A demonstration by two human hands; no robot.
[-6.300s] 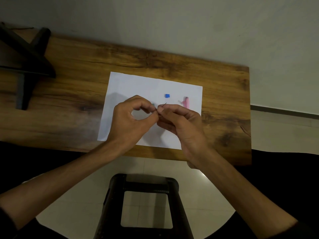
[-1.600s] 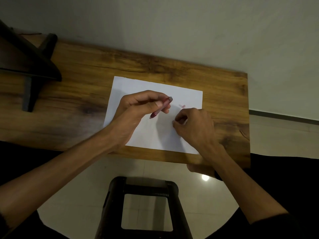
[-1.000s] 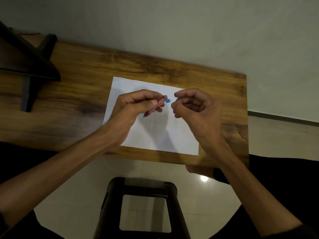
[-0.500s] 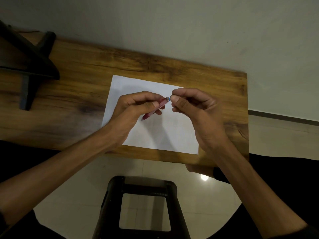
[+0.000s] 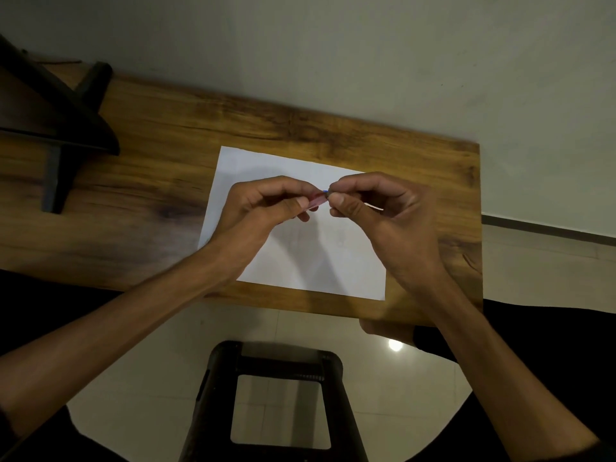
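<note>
Plain grey wall (image 5: 366, 61) behind, wooden desk (image 5: 300, 135) pushed up to it, white sheet (image 5: 310, 261) lying flat on the desk. Both hands work just above the sheet.

Left hand (image 5: 263, 208) pinches a small pink barrel (image 5: 318, 201) between thumb and fingers, free end pointing right. Right hand (image 5: 383, 215) pinches a tiny blue piece (image 5: 325, 191) at thumb and forefinger tips, held right against that end. I can't tell whether the blue piece is seated, partly in, or only touching, because the fingertips cover most of it.

Risks as I read them:
- Misalignment. The blue piece is tiny and mostly hidden, so if it goes in tilted it could jam or pop sideways out of the pinch.
- Drop. The work is held above the sheet, not resting on it. If the piece slips it may bounce off the paper, go over the near desk edge, and land on the floor (image 5: 150, 378) around the black stool (image 5: 280, 358). Hard to find in this light.
- Barrel slip. The left grip sits well back from the free end, so a firm push from the right could slide or rotate the barrel in the fingers.
- Over-pressing. Too much force on parts this small could bend or crack something.
- Low light and hand shadow over the joint make a visual check weak.

Dark bracket (image 5: 56, 128) at far left is well apart, no concern.
</note>
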